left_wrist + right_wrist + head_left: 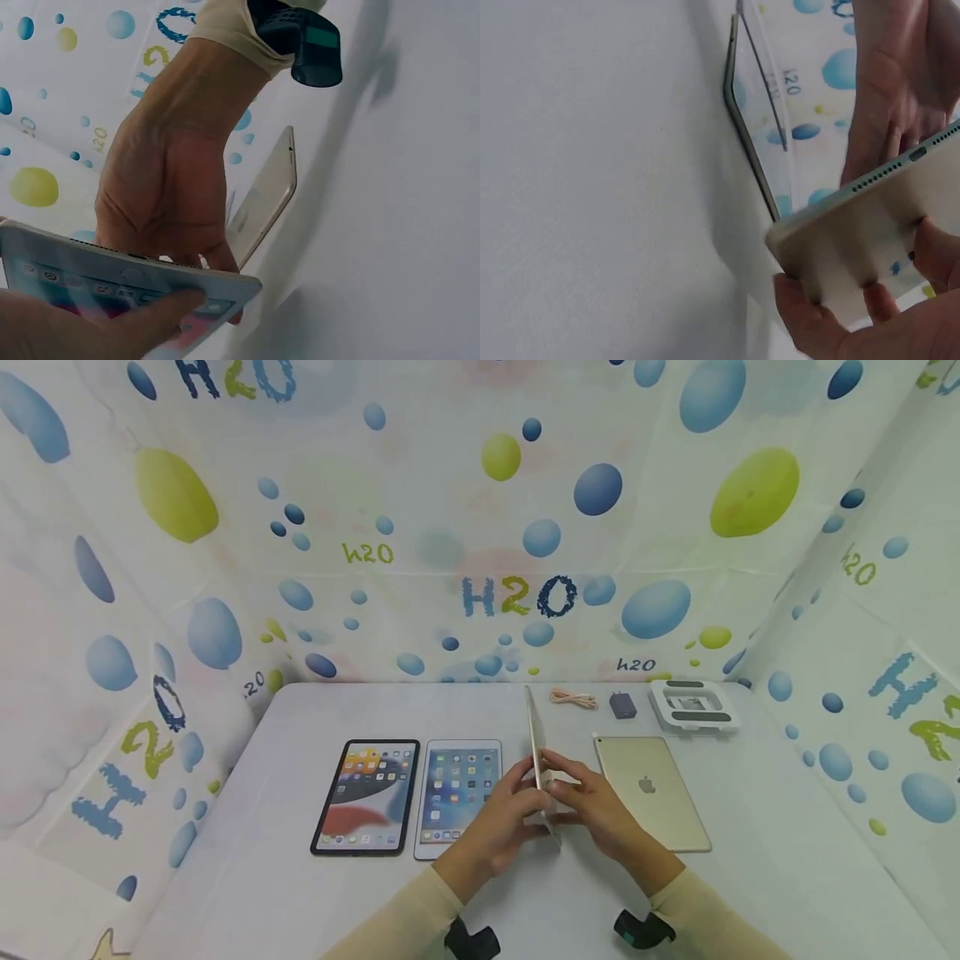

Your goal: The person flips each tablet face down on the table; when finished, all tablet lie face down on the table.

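Note:
A thin tablet (535, 727) stands nearly edge-on to me between both hands. Its lit screen (97, 283) faces left, and its gold back (847, 255) faces right. My left hand (501, 822) grips it from the screen side, with the thumb laid across the glass near the home button. From the other side my right hand (600, 806) holds it, fingertips against the back and round the edge. Left of the hands lie a white-framed tablet (459, 785) and a black-framed tablet (365, 797), screens lit. A gold tablet (648, 802) lies face down, partly behind the right hand.
At the back of the white table (247, 877) are a coiled cable (573, 698), a dark charger block (622, 705) and a white plastic case with grey strips (693, 707). Patterned cloth walls (420, 485) enclose the table behind and at both sides.

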The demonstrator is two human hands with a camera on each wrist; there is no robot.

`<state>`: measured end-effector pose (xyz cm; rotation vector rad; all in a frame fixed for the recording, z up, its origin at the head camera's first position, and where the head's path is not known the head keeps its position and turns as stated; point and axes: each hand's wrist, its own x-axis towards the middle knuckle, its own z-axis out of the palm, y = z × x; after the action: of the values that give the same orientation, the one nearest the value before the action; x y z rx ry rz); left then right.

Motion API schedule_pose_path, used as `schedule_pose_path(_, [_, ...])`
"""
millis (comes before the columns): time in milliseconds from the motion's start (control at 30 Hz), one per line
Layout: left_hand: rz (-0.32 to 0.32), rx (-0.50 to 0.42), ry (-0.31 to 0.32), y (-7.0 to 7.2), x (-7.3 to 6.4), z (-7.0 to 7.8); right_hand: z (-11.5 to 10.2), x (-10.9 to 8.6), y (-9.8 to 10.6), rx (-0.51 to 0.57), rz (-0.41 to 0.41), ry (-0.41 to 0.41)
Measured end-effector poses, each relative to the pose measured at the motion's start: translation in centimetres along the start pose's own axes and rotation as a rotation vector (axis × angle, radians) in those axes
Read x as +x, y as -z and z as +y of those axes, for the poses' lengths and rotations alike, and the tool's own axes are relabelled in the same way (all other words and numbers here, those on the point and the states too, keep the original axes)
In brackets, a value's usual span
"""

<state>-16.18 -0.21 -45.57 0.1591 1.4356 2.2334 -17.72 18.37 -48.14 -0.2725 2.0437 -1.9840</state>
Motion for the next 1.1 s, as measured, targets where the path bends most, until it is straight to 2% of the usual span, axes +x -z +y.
schedule_pose_path(133, [-0.007, -0.078, -0.029, 0.3, -0.1, 0.3, 0.0, 0.0, 0.3, -0.026, 0.056, -0.021])
schedule_pose_path(300, [0.005, -0.059, -0.061, 0.6, -0.3, 0.7, 0.1, 0.1, 1.2, -0.087, 0.155, -0.119])
schedule_pose_path(533, [0.128, 0.138, -0.052, 0.9, -0.2, 1.0, -0.3, -0.1, 2.3, -0.221, 0.228, -0.162])
schedule_pose_path(633, [0.163, 0.246, -0.018, 1.1, -0.1, 0.8, -0.4, -0.2, 2.6, -0.276, 0.249, -0.168])
schedule_pose_path(833, [0.219, 0.458, 0.079, 1.5, 0.1, 0.6, 0.3, -0.3, 2.8, -0.479, 0.278, -0.171])
schedule_pose_path(933, [0.256, 0.503, 0.11, 1.5, 0.3, 0.4, 0.7, -0.4, 2.9, -0.56, 0.287, -0.176])
schedule_pose_path(1100, [0.305, 0.518, 0.133, 1.6, 0.6, -0.1, 0.8, -0.3, 2.9, -0.708, 0.287, -0.155])
